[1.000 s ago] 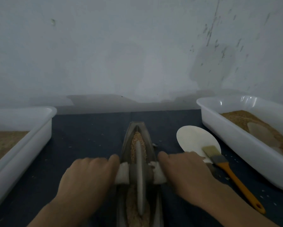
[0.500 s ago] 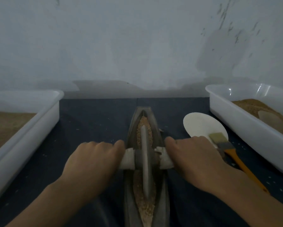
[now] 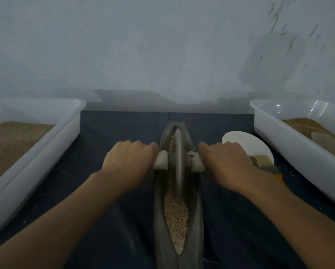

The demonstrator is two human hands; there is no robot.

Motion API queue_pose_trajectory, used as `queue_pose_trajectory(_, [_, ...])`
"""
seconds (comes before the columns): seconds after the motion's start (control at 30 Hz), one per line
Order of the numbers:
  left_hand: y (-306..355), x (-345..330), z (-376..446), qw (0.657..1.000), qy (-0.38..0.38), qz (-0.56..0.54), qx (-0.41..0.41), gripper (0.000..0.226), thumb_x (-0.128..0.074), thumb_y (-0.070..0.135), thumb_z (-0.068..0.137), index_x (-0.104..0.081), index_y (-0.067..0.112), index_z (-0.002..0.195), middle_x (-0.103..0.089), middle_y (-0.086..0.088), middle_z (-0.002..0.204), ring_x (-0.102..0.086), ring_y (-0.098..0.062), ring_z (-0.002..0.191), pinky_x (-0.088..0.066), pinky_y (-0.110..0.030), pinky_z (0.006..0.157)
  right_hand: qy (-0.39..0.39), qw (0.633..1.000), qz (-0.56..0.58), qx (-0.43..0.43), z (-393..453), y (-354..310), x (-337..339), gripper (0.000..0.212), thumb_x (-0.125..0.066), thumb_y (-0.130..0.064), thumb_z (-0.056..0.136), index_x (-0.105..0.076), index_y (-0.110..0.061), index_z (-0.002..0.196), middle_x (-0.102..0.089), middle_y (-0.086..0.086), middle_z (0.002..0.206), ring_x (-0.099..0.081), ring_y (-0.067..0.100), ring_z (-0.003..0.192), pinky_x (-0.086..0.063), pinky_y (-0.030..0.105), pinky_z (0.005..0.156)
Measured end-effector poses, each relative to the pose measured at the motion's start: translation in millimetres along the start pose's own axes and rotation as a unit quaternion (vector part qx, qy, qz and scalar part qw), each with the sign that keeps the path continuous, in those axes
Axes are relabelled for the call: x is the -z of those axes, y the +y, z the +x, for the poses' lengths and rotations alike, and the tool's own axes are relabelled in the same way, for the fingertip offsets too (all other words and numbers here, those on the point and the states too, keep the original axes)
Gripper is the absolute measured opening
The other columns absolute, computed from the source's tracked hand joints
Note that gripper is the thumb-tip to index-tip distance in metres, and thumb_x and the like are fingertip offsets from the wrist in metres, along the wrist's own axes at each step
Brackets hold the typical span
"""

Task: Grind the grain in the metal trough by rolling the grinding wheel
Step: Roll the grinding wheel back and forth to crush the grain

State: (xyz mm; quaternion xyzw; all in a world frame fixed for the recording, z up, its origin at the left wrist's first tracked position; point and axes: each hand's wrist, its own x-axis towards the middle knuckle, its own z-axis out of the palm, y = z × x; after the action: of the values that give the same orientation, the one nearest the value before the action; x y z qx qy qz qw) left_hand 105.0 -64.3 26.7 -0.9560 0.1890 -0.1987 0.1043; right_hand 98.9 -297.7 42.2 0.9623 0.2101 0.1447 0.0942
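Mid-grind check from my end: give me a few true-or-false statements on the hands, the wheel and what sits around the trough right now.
1. Both hands grip the wheel's handles. True: the left hand and right hand each hold a handle either side of the wheel.
2. The wheel sits at the trough's near end. False: it stands in the far half of the trough, with grain exposed nearer the person.
3. A brush lies right of the trough. True: the brush rests partly on a white disc.
4. Both bins are empty. False: the left bin and right bin each hold brown material.
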Motion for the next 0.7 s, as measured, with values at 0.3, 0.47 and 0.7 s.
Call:
queue_pose_trajectory(0.3, [8,14,-30,0.999,-0.009,0.039,-0.035,0.057,-0.081,0.032,0.058,-0.028,0.026,0.076,-0.032,0.01,0.056,-0.024,-0.011,0.042,-0.009,-0.023,0.043,0.01,0.999,-0.039,0.012,-25,-8,-3,0.036,-0.067,-0.032,0.077,-0.034,-0.024,0.088,-0.061,-0.003,0.077,-0.059,0.022,0.064,-0.029,0.031,0.053])
queue_pose_trajectory(0.47, [5,-8,9,0.998,0.04,0.025,0.036,0.036,-0.063,0.027,0.081,-0.027,0.025,0.08,-0.035,0.008,0.062,-0.036,-0.016,0.05,-0.026,-0.03,0.048,0.026,0.998,-0.049,-0.021,24,3,-12,0.032,-0.061,-0.025,0.083,-0.029,-0.021,0.087,-0.064,0.002,0.084,-0.057,0.027,0.067,-0.023,0.033,0.054])
queue_pose_trajectory(0.7, [1,3,-22,0.999,-0.004,-0.038,-0.022,0.047,-0.064,0.04,0.077,-0.017,0.036,0.083,-0.035,0.011,0.067,-0.037,-0.009,0.057,-0.03,-0.026,0.055,0.004,0.999,0.0,0.032,-21,-9,2,0.035,-0.071,-0.026,0.073,-0.042,-0.022,0.094,-0.065,0.003,0.081,-0.061,0.024,0.066,-0.028,0.031,0.052])
